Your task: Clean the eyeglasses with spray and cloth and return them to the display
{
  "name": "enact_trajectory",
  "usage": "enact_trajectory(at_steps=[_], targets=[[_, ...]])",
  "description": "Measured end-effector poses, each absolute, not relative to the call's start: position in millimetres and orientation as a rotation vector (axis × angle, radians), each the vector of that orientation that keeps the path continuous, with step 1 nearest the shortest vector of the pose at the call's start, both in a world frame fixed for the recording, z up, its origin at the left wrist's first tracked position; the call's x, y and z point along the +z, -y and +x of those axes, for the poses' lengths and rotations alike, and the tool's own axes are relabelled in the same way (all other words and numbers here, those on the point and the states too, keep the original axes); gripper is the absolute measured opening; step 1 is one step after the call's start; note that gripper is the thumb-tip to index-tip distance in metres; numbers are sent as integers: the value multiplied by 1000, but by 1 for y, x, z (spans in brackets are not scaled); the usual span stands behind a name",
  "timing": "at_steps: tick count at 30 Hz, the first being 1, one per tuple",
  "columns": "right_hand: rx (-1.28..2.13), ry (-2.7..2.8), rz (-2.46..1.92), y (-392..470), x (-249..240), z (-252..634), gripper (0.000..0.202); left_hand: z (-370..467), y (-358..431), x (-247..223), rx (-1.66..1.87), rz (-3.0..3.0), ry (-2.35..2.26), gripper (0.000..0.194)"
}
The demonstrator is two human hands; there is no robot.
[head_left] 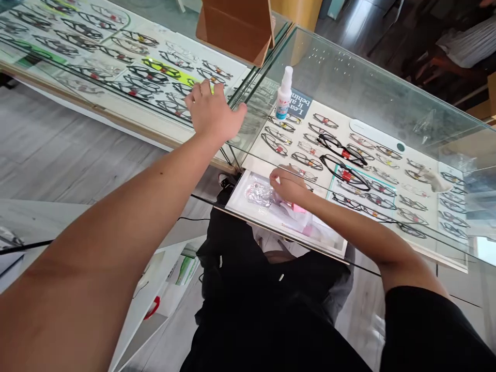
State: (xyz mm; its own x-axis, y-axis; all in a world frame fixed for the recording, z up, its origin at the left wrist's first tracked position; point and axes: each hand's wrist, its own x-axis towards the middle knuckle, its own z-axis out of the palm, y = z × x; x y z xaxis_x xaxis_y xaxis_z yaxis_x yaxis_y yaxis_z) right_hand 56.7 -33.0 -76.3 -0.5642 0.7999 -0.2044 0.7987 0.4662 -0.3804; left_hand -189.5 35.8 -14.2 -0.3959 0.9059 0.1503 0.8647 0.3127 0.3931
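My left hand (216, 109) lies with fingers spread on the glass top of the left display case, holding nothing. Lower and to the right, my right hand (289, 186) is over a pulled-out white drawer (343, 249), seen through glass. Its fingers are curled; whatever they hold, if anything, is hidden. Beside it in the drawer are a crinkled clear plastic bag (259, 194) and a pink item (298, 208). A white spray bottle (284, 95) stands upright on the glass. Two black eyeglass frames (341, 150) with red tags rest to its right.
Rows of eyeglasses (153, 73) fill both glass cases. A brown board stand (236, 26) stands at the top, behind the left case. Glass edges (287, 226) run in front of my body. A person's arm (434, 67) shows at the upper right.
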Motion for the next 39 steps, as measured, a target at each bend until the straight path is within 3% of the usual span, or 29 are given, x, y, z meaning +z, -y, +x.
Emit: enact_trajectory(at_steps=[9,16,22,32,35,39], targets=[[243,2598,-1644,-55,-166,11,42,-194,-36,-17,631,1646,-2437,80],[160,2588,-1682,-59,-170,-7,42,-204,-42,-32,746,1677,-2399,80],[324,2662,-1579,-13,-118,3,45,-196,-35,-20,698,1662,-2413,80],[1128,2810,-1228,81,-3,92,31,-187,-32,-10,578,1678,-2494,74],[1100,2740,-1087,99,39,121,29,-186,-33,-11,556,1673,-2495,76],[774,2640,-1062,94,89,157,36,-184,-32,-9,545,1677,-2501,79]])
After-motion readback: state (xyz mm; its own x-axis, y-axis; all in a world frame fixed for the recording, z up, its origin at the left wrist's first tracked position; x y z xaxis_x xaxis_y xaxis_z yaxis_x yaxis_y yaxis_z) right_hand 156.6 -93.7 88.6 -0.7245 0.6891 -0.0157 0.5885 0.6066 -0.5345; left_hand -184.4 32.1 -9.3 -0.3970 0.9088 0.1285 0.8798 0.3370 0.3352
